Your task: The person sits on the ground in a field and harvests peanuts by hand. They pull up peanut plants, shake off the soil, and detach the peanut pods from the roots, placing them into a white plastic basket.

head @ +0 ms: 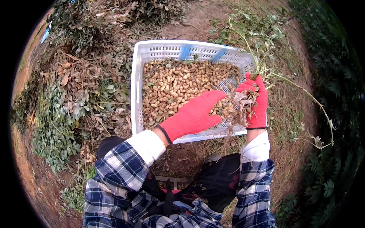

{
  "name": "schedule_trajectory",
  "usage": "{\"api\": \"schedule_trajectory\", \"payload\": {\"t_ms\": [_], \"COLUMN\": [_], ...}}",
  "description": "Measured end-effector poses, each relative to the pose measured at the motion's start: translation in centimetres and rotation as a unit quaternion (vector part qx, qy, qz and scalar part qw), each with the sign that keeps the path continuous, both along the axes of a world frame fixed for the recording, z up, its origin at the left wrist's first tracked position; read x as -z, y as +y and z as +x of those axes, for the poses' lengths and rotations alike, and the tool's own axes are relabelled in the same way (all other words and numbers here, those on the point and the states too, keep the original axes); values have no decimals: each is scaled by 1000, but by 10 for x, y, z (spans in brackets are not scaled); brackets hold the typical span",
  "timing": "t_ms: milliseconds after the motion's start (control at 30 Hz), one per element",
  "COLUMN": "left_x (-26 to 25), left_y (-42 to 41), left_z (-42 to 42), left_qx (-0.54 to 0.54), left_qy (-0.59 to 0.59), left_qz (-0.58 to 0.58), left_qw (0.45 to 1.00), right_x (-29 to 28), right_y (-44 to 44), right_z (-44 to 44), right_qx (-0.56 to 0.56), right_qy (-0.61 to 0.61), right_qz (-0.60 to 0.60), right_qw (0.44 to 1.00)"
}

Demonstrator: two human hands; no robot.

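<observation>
My right hand (258, 101), in a red knit glove, grips a peanut plant (252, 99) by its lower stems at the right side of a white plastic crate (185, 44). The plant's roots and a few pods hang towards me, while its green stems trail out past the crate's far right corner. My left hand (196, 112), gloved alike, reaches over the crate with thumb and fingers apart, close to the hanging pods (227, 111). Nothing shows between its fingers. Loose peanuts (174, 82) in their shells cover much of the crate's bottom, with bits of leaf among them.
Heaps of pulled peanut plants (82, 77) with drying leaves lie along the left and far left. Dry grass (285, 114) covers the ground to the right, bordered by dark green foliage (336, 71). My knees are close to the crate's near edge.
</observation>
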State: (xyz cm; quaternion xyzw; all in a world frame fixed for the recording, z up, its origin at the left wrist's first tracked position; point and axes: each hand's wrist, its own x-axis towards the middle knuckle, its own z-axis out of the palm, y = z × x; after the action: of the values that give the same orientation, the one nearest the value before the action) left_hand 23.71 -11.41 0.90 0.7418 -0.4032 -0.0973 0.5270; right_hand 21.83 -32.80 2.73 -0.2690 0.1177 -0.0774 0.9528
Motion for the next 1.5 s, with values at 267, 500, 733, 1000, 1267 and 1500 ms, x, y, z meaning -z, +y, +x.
{"api": "schedule_trajectory", "payload": {"t_ms": [267,500,733,1000,1267,1500], "left_x": [-17,-25,-20,-33,6,30], "left_y": [3,16,-4,24,42,17], "left_z": [-11,-6,-6,3,66,68], "left_qx": [-49,-48,11,233,-160,-87], "left_qy": [198,341,469,262,-31,227], "left_qz": [13,-32,25,175,185,-26], "left_qw": [979,938,883,920,969,970], "right_x": [-3,-3,-8,-16,-36,-46], "right_y": [25,5,33,-5,20,39], "right_z": [7,5,9,-12,-34,-50], "right_qx": [-30,-1,-39,-70,-128,-140], "right_qy": [37,40,34,-36,-55,-35], "right_qz": [-75,-40,-50,38,66,39], "right_qw": [996,998,997,996,988,989]}}
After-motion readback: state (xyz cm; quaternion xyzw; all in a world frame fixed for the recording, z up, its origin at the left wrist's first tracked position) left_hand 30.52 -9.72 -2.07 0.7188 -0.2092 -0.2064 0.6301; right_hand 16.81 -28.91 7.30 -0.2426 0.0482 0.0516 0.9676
